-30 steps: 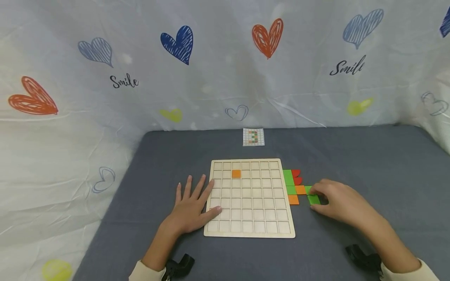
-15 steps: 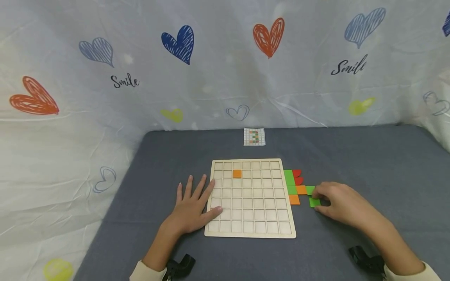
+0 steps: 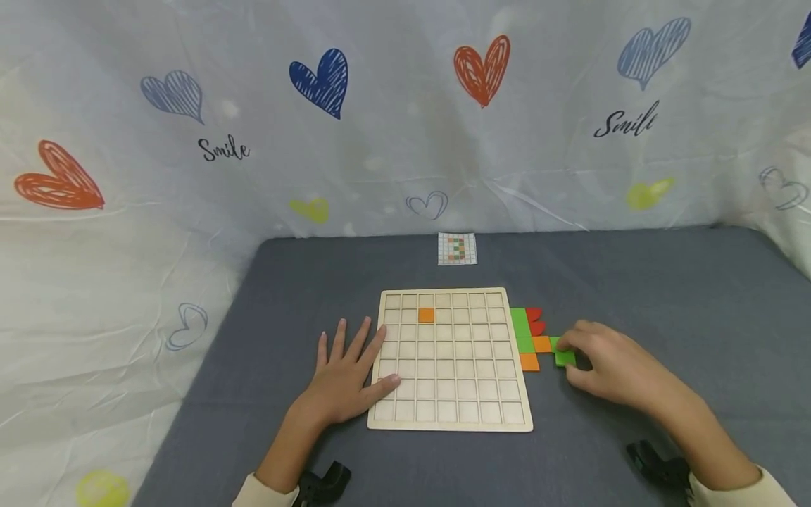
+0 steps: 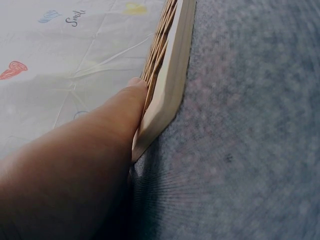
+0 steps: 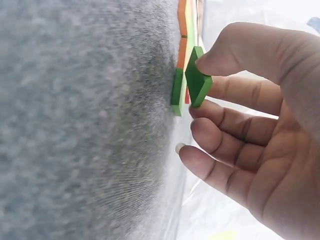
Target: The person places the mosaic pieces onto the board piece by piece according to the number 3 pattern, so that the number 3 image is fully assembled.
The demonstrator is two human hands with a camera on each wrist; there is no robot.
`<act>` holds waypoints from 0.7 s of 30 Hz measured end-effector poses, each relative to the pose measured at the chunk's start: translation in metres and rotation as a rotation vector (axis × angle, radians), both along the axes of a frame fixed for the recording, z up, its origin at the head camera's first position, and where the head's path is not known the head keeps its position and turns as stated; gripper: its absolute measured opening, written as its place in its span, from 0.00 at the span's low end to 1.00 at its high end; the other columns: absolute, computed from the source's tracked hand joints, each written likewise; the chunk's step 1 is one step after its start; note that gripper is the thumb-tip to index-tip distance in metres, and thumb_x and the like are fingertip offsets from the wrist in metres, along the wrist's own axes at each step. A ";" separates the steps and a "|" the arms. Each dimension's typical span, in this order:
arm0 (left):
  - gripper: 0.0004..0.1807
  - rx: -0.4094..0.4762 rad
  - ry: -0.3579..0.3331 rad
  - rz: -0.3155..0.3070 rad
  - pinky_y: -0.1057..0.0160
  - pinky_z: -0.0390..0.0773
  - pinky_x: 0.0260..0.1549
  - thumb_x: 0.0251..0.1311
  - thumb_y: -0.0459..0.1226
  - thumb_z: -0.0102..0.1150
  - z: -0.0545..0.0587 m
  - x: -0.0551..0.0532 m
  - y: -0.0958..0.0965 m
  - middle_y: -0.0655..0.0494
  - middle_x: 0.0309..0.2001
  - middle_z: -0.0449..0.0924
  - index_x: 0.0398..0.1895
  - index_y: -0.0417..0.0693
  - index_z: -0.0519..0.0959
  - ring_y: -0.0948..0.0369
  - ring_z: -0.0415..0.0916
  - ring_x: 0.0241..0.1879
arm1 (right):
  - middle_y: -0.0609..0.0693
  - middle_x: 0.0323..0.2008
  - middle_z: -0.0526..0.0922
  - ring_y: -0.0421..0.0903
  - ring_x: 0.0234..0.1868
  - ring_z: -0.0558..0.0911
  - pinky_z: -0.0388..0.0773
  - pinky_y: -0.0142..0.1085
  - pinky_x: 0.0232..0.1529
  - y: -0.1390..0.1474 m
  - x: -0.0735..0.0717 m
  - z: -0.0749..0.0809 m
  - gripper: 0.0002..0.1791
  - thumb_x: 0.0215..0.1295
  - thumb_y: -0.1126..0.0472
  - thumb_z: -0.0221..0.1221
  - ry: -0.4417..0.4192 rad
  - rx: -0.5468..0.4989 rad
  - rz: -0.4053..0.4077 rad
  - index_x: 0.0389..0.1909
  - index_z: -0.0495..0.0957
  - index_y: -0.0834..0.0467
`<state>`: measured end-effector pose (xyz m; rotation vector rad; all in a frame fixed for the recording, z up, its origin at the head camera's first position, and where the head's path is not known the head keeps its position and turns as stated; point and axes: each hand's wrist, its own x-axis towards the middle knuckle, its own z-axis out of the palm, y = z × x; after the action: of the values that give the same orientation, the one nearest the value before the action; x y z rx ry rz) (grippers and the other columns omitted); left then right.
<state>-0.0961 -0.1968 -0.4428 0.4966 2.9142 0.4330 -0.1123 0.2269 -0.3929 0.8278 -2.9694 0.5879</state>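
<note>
Pale wooden gridded board (image 3: 455,369) holds one orange square tile (image 3: 426,315); left hand (image 3: 341,382), fingers spread, overlaps its edge; right hand (image 3: 611,362) pinches green square tile (image 5: 196,83)

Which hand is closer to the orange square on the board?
Left. The left hand rests at the board's left edge, left of the orange square. The right hand is beyond the board's right edge, pinching a green tile.

Tabletop (image 3: 304,282): grid board (image 3: 455,350), centre; pattern card (image 3: 457,249) behind. In board, second row from back, third column from left: square tile (image 3: 426,315). Right of board: loose tiles (image 3: 542,344), then right hand (image 3: 611,366). On left edge: left hand (image 3: 342,384).
</note>
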 end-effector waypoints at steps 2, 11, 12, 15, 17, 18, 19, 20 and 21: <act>0.48 0.003 -0.001 0.000 0.33 0.22 0.66 0.65 0.74 0.34 0.002 0.001 0.000 0.55 0.81 0.32 0.82 0.65 0.41 0.43 0.20 0.77 | 0.41 0.34 0.77 0.39 0.33 0.75 0.78 0.41 0.34 -0.001 -0.001 0.001 0.11 0.51 0.67 0.70 -0.001 -0.009 0.010 0.38 0.86 0.56; 0.48 0.017 0.014 -0.001 0.33 0.23 0.67 0.65 0.73 0.36 0.002 0.005 -0.001 0.54 0.81 0.34 0.82 0.64 0.43 0.42 0.22 0.77 | 0.41 0.35 0.77 0.38 0.33 0.73 0.74 0.35 0.32 -0.013 -0.008 0.007 0.12 0.55 0.68 0.69 -0.004 -0.043 0.082 0.41 0.87 0.57; 0.48 0.020 0.018 -0.002 0.33 0.23 0.67 0.65 0.73 0.36 0.002 0.005 -0.001 0.54 0.81 0.35 0.82 0.64 0.43 0.42 0.22 0.77 | 0.41 0.35 0.77 0.38 0.33 0.74 0.75 0.35 0.32 -0.014 -0.009 0.007 0.12 0.55 0.68 0.69 -0.001 -0.045 0.092 0.41 0.87 0.57; 0.47 0.026 0.028 -0.009 0.32 0.24 0.66 0.66 0.72 0.36 0.000 0.004 0.000 0.53 0.81 0.35 0.82 0.64 0.43 0.42 0.23 0.77 | 0.40 0.35 0.77 0.39 0.35 0.74 0.76 0.35 0.34 -0.020 -0.012 0.007 0.13 0.55 0.68 0.70 0.021 -0.055 0.117 0.42 0.87 0.58; 0.47 0.025 0.031 -0.010 0.32 0.25 0.67 0.66 0.72 0.37 0.000 0.003 0.000 0.53 0.81 0.35 0.82 0.63 0.44 0.42 0.23 0.77 | 0.40 0.34 0.76 0.39 0.33 0.73 0.74 0.34 0.32 -0.025 -0.014 0.007 0.13 0.55 0.68 0.71 0.028 -0.055 0.117 0.42 0.87 0.58; 0.47 0.026 0.035 -0.011 0.32 0.25 0.67 0.66 0.72 0.37 0.001 0.003 0.000 0.53 0.81 0.36 0.82 0.63 0.44 0.42 0.23 0.77 | 0.40 0.34 0.75 0.39 0.33 0.72 0.73 0.33 0.32 -0.028 -0.015 0.008 0.13 0.55 0.68 0.72 0.029 -0.056 0.117 0.43 0.87 0.58; 0.47 0.026 0.035 -0.011 0.32 0.26 0.67 0.67 0.72 0.38 0.001 0.002 0.000 0.52 0.81 0.37 0.82 0.62 0.45 0.41 0.24 0.77 | 0.41 0.33 0.74 0.39 0.32 0.71 0.72 0.33 0.31 -0.031 -0.017 0.008 0.13 0.55 0.68 0.72 0.031 -0.058 0.122 0.42 0.87 0.58; 0.47 0.034 0.036 -0.014 0.31 0.26 0.66 0.67 0.71 0.39 0.002 0.002 0.001 0.51 0.81 0.38 0.82 0.61 0.46 0.40 0.25 0.77 | 0.41 0.33 0.74 0.39 0.32 0.70 0.71 0.33 0.30 -0.033 -0.018 0.009 0.13 0.55 0.68 0.72 0.032 -0.060 0.129 0.42 0.87 0.58; 0.47 0.035 0.038 -0.017 0.31 0.26 0.66 0.67 0.70 0.40 0.003 0.002 0.001 0.50 0.81 0.38 0.82 0.60 0.47 0.39 0.25 0.77 | 0.41 0.32 0.74 0.39 0.31 0.70 0.70 0.33 0.30 -0.036 -0.019 0.009 0.12 0.56 0.68 0.72 0.036 -0.062 0.137 0.42 0.87 0.58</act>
<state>-0.0940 -0.1956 -0.4395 0.5398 2.9411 0.4786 -0.1318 0.1911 -0.3835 1.0307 -2.8637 0.6580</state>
